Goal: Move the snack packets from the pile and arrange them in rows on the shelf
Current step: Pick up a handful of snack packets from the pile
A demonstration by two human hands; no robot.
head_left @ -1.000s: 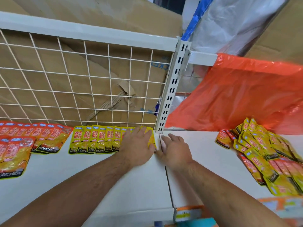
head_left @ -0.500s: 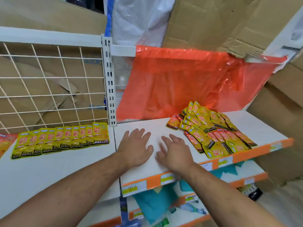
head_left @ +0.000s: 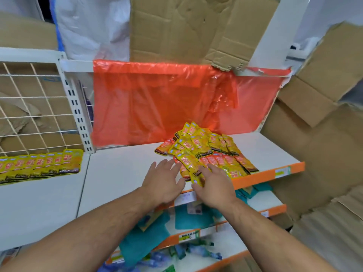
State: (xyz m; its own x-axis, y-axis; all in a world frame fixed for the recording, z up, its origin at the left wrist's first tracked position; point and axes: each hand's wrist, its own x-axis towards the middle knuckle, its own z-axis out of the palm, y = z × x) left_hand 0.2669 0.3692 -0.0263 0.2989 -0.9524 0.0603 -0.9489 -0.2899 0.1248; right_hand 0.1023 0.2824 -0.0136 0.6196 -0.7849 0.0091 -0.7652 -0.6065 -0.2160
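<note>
A pile of yellow and orange snack packets (head_left: pixel 204 150) lies on the right part of the white shelf (head_left: pixel 121 167). A neat overlapping row of yellow packets (head_left: pixel 43 165) sits on the left part of the shelf, in front of the wire grid. My left hand (head_left: pixel 164 181) hovers with fingers spread at the pile's near left edge. My right hand (head_left: pixel 213 184) lies on the pile's front packets, its fingers over a yellow one; I cannot tell whether it grips it.
An orange plastic sheet (head_left: pixel 161 99) hangs behind the pile. Cardboard boxes (head_left: pixel 314 134) crowd the right side and the back. A white slotted upright (head_left: pixel 77 118) divides the shelf. Lower shelves (head_left: pixel 261 203) with orange price strips hold teal and blue packs.
Both hands have moved right, from the row's end by the upright to the pile. My view has swung right with them. The right hand now touches the pile's front packets.
</note>
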